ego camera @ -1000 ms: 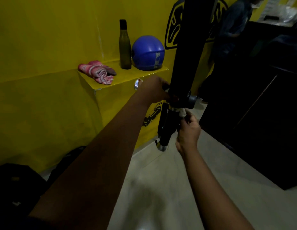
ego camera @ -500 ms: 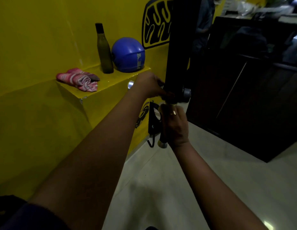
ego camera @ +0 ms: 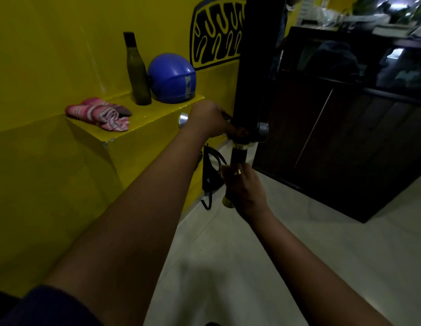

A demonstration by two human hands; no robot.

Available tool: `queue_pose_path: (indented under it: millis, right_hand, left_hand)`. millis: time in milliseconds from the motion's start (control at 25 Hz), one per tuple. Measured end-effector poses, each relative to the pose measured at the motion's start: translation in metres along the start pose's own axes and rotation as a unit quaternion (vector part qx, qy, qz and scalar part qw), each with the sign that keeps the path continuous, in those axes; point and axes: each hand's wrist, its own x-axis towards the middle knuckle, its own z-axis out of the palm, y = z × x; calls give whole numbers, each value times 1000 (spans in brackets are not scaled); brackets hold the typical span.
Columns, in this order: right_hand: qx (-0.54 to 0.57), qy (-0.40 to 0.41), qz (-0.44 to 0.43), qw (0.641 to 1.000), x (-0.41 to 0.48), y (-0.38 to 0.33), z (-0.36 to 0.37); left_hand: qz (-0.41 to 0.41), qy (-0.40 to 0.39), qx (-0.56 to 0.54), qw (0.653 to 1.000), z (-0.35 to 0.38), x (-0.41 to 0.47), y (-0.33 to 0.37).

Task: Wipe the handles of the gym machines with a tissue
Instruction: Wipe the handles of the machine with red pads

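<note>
the lower handle of the black machine arm is grasped by the right hand, whose fingers are wrapped round its dark grip between the brass collar at the top and the brass end cap at the bottom. the left hand is clenched round a side handle that points toward the yellow ledge, and only the silver end of that handle shows. the tissue cannot be seen (it may be folded inside the right palm, but that cannot be told from this view).

the step in hand is judged to be the wiping of the lower handle. it is done well if the arm is steadied by the left hand while the tissue is drawn along the whole grip from collar to end cap and twisted round it, so that the far side is reached too. the stretch above the fingers, bare now, should not be skipped, and the end cap is best rubbed last. a light squeeze is enough; thin tissue is likely to be torn if it is dragged hard over the metal edges.

on the ledge a pink striped cloth, a dark bottle and a blue helmet are set, well apart from the work
</note>
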Motion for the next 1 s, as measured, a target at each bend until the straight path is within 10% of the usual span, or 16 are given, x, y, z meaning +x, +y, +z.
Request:
queue_pose_path:
  millis: [480,760,1000]
  right_hand:
    - [40,185,118,975,-14,2,17]
    - [288,161,408,851,-34,-28,22]
    - [331,204,471,792,23,-4,11]
  left_hand:
    - [49,81,153,984,39,-17,-10]
    - [42,97,155,982,46,-17,-13]
    - [42,95,162,981,48,-16,-13]
